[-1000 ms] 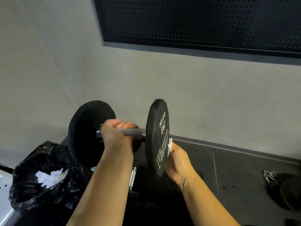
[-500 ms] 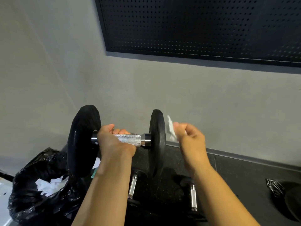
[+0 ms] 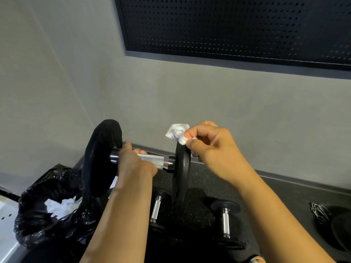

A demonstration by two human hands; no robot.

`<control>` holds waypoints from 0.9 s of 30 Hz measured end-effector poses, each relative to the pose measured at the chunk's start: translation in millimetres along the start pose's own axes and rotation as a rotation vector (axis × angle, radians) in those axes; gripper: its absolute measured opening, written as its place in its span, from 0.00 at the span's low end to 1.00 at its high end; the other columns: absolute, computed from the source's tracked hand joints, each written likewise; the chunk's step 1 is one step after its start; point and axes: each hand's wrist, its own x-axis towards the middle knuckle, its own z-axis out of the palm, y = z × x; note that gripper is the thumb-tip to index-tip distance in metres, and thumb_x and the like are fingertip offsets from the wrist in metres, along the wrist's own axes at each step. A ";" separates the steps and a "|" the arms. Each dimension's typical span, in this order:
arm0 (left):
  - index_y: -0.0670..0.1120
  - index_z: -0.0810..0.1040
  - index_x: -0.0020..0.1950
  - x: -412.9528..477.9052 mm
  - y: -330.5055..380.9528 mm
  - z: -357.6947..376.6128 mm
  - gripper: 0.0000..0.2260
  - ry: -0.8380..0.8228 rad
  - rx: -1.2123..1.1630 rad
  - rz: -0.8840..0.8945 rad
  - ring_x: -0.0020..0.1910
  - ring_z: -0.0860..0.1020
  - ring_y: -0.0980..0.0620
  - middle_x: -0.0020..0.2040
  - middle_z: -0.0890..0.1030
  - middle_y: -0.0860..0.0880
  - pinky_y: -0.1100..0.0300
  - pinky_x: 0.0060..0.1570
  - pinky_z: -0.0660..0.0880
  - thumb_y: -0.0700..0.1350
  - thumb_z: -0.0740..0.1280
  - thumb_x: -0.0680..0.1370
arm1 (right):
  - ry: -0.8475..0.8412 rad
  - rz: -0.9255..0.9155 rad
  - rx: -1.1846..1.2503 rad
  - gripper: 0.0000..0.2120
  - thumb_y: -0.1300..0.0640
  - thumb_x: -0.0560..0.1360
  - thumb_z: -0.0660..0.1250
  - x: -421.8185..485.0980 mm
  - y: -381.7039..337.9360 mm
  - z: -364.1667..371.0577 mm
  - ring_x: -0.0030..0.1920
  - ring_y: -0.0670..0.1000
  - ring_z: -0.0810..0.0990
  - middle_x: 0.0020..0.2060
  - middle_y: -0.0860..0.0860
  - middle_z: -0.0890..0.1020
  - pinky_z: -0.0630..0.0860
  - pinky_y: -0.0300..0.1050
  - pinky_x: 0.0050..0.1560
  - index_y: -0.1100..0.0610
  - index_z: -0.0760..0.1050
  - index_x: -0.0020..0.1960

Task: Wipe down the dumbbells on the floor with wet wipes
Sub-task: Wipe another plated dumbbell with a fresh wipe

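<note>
My left hand (image 3: 133,162) grips the knurled steel handle of a black dumbbell (image 3: 102,158) and holds it up off the floor, handle level. My right hand (image 3: 212,147) pinches a crumpled white wet wipe (image 3: 176,132) against the top rim of the dumbbell's right plate (image 3: 182,168). Two smaller dumbbells lie on the black floor below, one (image 3: 155,209) under the raised one and one (image 3: 226,221) to its right.
A black rubbish bag (image 3: 47,202) with used white wipes inside sits at the lower left. A grey wall rises close behind, with a dark perforated panel (image 3: 237,25) above. A metal chain and a dark weight (image 3: 322,211) lie at the far right on the floor.
My right hand has climbed with the wipe from the lower face of the right plate to its top rim. The dumbbell has turned so the plate shows edge-on.
</note>
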 end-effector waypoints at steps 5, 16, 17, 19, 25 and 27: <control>0.46 0.68 0.36 -3.0 1.0 -0.6 0.20 0.031 -0.009 -0.038 0.45 0.78 0.47 0.38 0.75 0.50 0.46 0.60 0.72 0.60 0.65 0.76 | 0.050 -0.168 -0.002 0.09 0.65 0.73 0.64 -26.9 10.2 18.7 0.38 0.40 0.70 0.39 0.47 0.70 0.66 0.29 0.40 0.53 0.77 0.39; 0.46 0.69 0.37 -2.7 10.2 -2.6 0.21 0.021 -0.065 -0.073 0.41 0.74 0.52 0.36 0.73 0.53 0.42 0.62 0.71 0.63 0.63 0.76 | 0.211 -0.266 -0.291 0.07 0.69 0.70 0.65 -89.0 67.1 65.7 0.36 0.46 0.70 0.43 0.45 0.69 0.70 0.42 0.31 0.57 0.74 0.42; 0.47 0.73 0.41 -5.1 10.1 -2.2 0.18 0.011 -0.080 -0.087 0.44 0.72 0.53 0.43 0.77 0.58 0.43 0.61 0.71 0.63 0.63 0.76 | 0.226 -0.261 -0.283 0.08 0.68 0.70 0.65 -89.9 69.3 67.1 0.36 0.45 0.70 0.42 0.45 0.69 0.70 0.40 0.31 0.56 0.73 0.42; 0.50 0.76 0.50 -10.2 11.8 -1.7 0.15 -0.019 -0.107 -0.109 0.48 0.69 0.54 0.59 0.75 0.61 0.44 0.59 0.73 0.61 0.64 0.76 | 0.269 -0.257 -0.212 0.10 0.67 0.71 0.65 -88.7 64.7 66.8 0.36 0.45 0.71 0.42 0.45 0.71 0.69 0.35 0.33 0.52 0.73 0.42; 0.45 0.67 0.40 -7.8 5.5 -6.8 0.11 -0.060 -0.091 -0.142 0.38 0.73 0.50 0.37 0.70 0.50 0.50 0.63 0.72 0.47 0.63 0.80 | 0.329 -0.068 0.313 0.05 0.52 0.71 0.70 -73.7 36.0 57.2 0.34 0.51 0.73 0.33 0.50 0.76 0.73 0.43 0.37 0.45 0.75 0.45; 0.46 0.65 0.38 -10.8 -3.3 -8.4 0.13 -0.086 -0.069 -0.138 0.32 0.67 0.54 0.34 0.66 0.51 0.60 0.64 0.70 0.47 0.59 0.81 | 0.355 -0.132 0.167 0.08 0.45 0.71 0.69 -68.8 35.4 60.4 0.32 0.48 0.72 0.32 0.49 0.76 0.71 0.40 0.34 0.46 0.73 0.45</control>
